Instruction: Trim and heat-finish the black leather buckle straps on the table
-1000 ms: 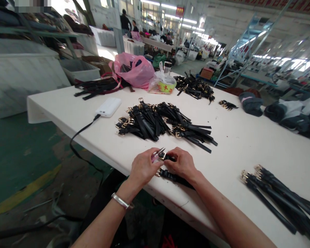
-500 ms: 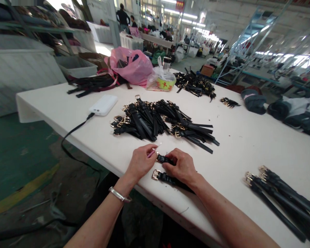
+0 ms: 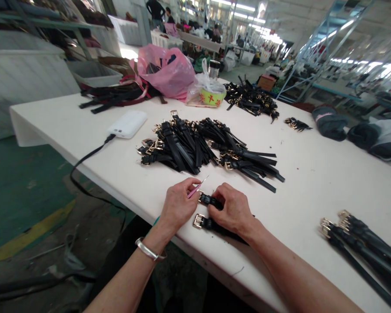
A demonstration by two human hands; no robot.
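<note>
My left hand is closed round a slim pink-handled tool with a fine pointed metal tip; its exact kind I cannot make out. Beside its fingertips is the gold buckle of a short black buckle strap. My right hand pinches that strap just behind the buckle, and the rest of the strap is hidden under the hand. Nearer the table edge lies a second black strap with a gold buckle, partly covered by my right hand and forearm.
Beyond my hands is a pile of black buckle straps. More straps lie at right. A white power bank with a black cable, a pink bag and a strap heap stand farther off on the white table.
The tool's tip now points more up and to the right, away from the buckle. My right hand keeps its pinch on the strap. The view has shifted slightly.
</note>
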